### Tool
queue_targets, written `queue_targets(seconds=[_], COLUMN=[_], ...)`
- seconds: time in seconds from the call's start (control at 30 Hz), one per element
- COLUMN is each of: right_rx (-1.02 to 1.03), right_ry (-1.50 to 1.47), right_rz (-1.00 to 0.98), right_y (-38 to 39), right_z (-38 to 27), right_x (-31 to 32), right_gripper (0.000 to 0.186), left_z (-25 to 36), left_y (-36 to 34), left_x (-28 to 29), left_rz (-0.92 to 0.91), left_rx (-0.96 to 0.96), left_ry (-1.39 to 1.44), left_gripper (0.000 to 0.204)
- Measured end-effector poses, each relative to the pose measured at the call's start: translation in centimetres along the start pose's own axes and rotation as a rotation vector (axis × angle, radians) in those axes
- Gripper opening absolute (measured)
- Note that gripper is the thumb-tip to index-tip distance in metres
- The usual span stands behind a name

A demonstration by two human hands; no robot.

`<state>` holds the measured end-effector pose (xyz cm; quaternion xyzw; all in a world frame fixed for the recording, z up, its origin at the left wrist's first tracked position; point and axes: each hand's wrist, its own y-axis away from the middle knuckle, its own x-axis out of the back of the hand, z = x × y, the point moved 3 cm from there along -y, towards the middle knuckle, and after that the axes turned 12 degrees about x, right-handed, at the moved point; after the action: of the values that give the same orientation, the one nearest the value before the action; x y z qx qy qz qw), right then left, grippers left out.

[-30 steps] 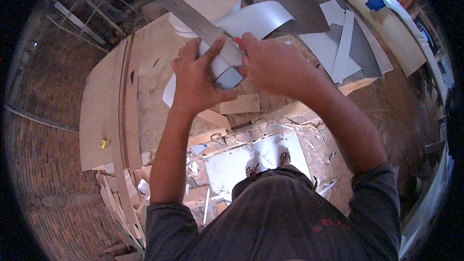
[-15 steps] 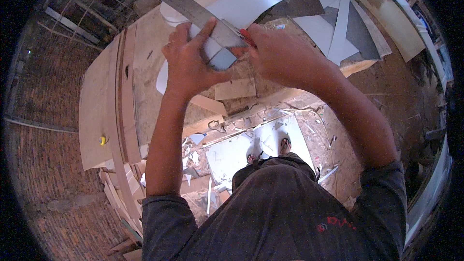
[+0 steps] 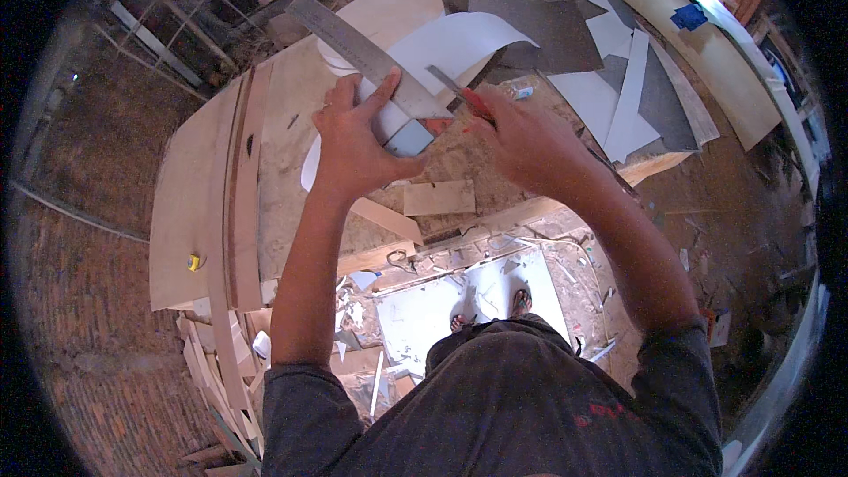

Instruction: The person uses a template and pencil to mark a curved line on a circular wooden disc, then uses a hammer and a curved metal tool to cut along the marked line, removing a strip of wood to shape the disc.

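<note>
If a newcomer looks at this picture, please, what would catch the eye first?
Probably the two hands over the workbench: the left hand spread on a long metal ruler, the right hand gripping a red-handled blade beside it. Next, the curled white sheet just beyond them, and the bright white board on the floor beneath the person's feet.
</note>
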<state>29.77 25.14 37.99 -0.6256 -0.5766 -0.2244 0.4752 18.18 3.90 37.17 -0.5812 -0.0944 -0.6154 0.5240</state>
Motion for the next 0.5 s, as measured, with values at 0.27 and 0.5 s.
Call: queue_targets(seconds=[0.27, 0.5], right_rx=[0.042, 0.095], right_ry=[0.079, 0.073], right_rz=[-0.070, -0.025], right_y=[-4.7, -4.8], right_z=[-1.9, -1.5], right_x=[-0.3, -1.3], right_gripper=[0.033, 0.036], left_z=[0.0, -0.2], left_y=[0.3, 0.5], left_x=[0.1, 0.1], left_rz=[-0.008, 0.016], left_rx=[0.008, -0.018], left_ry=[0.032, 0.021], left_gripper=[0.113, 0.114])
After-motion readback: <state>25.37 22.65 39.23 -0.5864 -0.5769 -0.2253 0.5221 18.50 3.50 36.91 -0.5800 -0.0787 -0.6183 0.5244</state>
